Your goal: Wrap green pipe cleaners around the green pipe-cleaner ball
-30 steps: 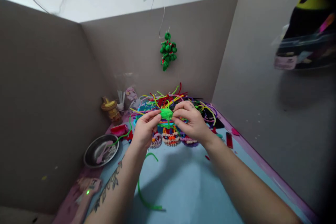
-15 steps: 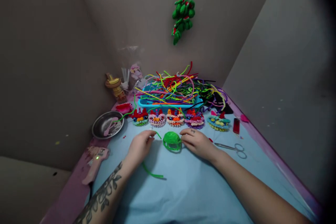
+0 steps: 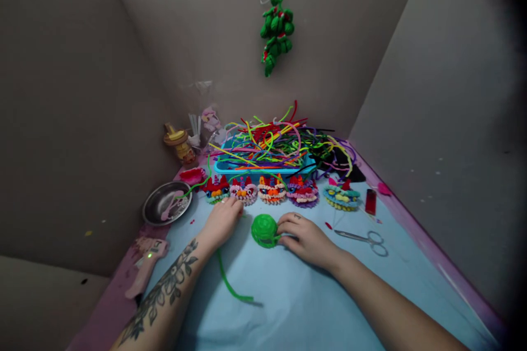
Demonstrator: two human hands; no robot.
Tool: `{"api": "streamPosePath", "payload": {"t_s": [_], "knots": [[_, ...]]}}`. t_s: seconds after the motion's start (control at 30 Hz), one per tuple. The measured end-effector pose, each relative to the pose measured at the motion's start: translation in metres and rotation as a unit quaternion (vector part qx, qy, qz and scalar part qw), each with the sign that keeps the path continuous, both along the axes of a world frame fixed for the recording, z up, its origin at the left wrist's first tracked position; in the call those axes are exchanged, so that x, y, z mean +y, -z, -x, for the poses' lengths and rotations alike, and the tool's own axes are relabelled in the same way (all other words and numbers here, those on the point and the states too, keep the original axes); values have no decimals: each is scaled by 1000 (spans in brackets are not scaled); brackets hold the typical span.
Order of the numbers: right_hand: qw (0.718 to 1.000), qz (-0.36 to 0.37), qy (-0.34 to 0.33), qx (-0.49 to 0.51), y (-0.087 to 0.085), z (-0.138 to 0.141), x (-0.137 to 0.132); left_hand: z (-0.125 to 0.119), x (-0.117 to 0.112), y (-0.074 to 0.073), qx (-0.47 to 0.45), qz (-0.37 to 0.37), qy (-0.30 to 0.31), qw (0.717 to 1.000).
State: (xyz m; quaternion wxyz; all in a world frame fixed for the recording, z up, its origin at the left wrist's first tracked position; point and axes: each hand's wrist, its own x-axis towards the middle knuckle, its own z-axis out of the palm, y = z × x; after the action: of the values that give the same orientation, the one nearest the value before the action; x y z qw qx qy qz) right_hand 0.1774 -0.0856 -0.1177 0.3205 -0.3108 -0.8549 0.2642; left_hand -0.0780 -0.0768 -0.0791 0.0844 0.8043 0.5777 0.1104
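Between my hands sits a small round piece of coiled green pipe cleaner (image 3: 264,229), domed on top with a gap along its near side. My right hand (image 3: 302,238) pinches this coil at its right edge with thumb and fingers. To the left, my left hand (image 3: 222,220) is closed around a loose green pipe cleaner (image 3: 225,279), whose long end trails over the blue sheet; its grip is partly hidden behind the fingers. Just beyond are several finished pipe-cleaner animal heads, such as an orange and cream one (image 3: 272,191) and a blue and yellow one (image 3: 341,196).
A blue tray (image 3: 224,169) heaped with coloured pipe cleaners stands behind. Scissors (image 3: 362,238) and a red lighter (image 3: 370,202) lie right. On the left are a metal bowl (image 3: 150,205) and a pink glue gun (image 3: 144,271). A green ornament (image 3: 278,30) hangs above.
The green coil has tipped so its domed top shows more and its gap less. My left hand has shifted slightly left and farther away. The camera view has tilted up a little.
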Motion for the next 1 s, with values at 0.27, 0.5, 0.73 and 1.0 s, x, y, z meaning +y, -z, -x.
{"api": "streamPosePath", "payload": {"t_s": [0.27,0.5,0.73,1.0], "knots": [[961,165,45,219,-18,10,-15,-46,-54,-39,-367,19,-81,926],[895,267,8,357,-12,16,-17,-111,-67,-10,-581,91,-123,799],[780,394,21,485,-18,3,-7,-92,-50,-6,-532,59,-133,834],[793,495,58,350,-1,-19,20,-74,-34,4,-127,-10,41,991]]}}
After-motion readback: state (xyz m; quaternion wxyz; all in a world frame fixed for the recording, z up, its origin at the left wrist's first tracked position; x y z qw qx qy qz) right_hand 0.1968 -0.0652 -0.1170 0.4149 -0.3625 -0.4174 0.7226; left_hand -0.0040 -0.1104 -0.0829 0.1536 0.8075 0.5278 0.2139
